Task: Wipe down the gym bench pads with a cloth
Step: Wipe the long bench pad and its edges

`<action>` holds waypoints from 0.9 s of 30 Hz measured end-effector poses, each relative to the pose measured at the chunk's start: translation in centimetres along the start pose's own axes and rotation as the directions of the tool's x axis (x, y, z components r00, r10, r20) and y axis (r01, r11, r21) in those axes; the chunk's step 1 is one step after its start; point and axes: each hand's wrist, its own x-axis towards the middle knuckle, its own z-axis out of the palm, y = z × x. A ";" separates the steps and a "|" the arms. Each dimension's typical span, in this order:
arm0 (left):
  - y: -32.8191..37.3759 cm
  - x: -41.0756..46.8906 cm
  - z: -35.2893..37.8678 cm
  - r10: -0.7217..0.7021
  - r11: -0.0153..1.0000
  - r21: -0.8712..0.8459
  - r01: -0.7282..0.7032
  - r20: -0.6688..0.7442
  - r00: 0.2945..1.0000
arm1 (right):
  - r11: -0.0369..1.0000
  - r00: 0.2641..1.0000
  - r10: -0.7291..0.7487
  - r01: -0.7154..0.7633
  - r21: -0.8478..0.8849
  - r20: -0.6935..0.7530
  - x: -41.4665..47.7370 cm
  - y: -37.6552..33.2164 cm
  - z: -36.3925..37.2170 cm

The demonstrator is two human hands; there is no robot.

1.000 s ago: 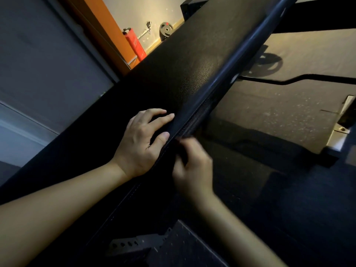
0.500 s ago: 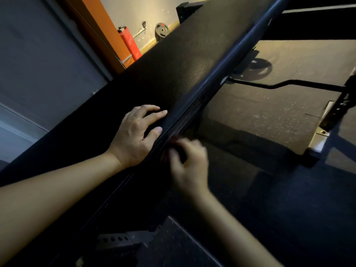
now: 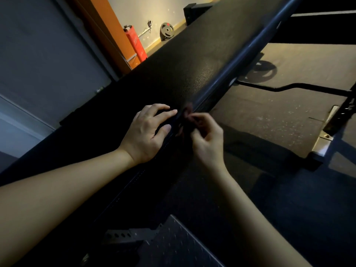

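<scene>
- Ran 7 to 1 o'clock: bench pad.
- Rested on pad, fingers slightly spread: left hand.
- Pinched what seemed dark cloth at pad's 3 o'clock edge: right hand.
- Judged limp, light; best taken bunched.

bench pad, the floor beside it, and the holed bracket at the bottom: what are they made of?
Bench pad: black vinyl or faux leather by the look, with a pebbled grain that catches a dull sheen. Floor: likely rubber gym matting, matte and dark with pale flecks. Bracket: probably steel, a flat grey plate with a row of punched holes; the light is too dim to tell its finish.
</scene>
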 end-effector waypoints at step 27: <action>0.2 -0.1 -0.1 -0.028 0.998 -0.050 0.027 -0.003 1.000 | 0.998 0.968 0.062 -0.063 0.002 -0.245 -5.7 1.7 5.6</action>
